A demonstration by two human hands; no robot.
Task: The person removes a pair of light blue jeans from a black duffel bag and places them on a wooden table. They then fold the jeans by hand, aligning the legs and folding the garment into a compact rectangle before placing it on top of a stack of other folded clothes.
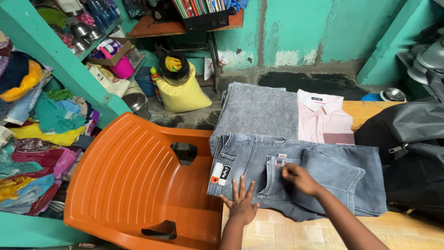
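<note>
A pair of folded blue-grey jeans (323, 171) lies on a wooden table (286, 231) in front of me, with a paper tag at its waistband. My left hand (241, 202) lies flat and open on the jeans' near left edge, fingers spread. My right hand (299, 178) pinches the fabric at the back pocket near a small label. Behind the jeans lie a folded grey garment (259, 111) and a folded pink shirt (323, 121).
An orange plastic chair (134, 185) stands against the table's left side. A black bag (411, 148) sits at the table's right. Shelves of piled clothes (37, 139) fill the left. A yellow sack (182, 92), a steel pot and bottles sit on the floor by the green wall.
</note>
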